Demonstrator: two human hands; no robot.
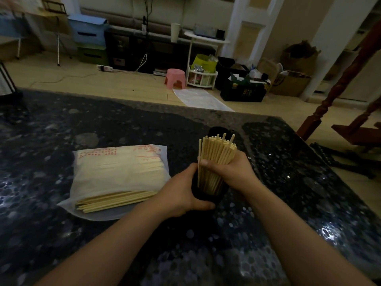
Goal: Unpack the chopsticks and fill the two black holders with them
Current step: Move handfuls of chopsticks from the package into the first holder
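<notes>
View from the head camera over a dark speckled stone table (103,120). A translucent white plastic bag (115,172) lies flat at left centre; red printing runs across its far end but is too blurred to read. Loose chopsticks (115,200) spill from its near, open end, their long axes lying roughly left to right across the table.

The left hand (181,195) wraps the lower body of a black holder (208,195), fingers curled round its near side, thumb reaching up to the sticks. The right hand (233,172) closes its grip round a thick bundle of chopsticks (216,159) standing in that holder. The bundle's long axis is near upright, tilted slightly away and to the right; the cut ends point up and stand at uneven heights, one stick at the left edge apart from the rest.

A second black holder (216,131) stands just behind the bundle, mostly hidden by it.

On the floor beyond: a pink stool (175,77) and a dark crate (243,89) with yellow markings, illegible.
</notes>
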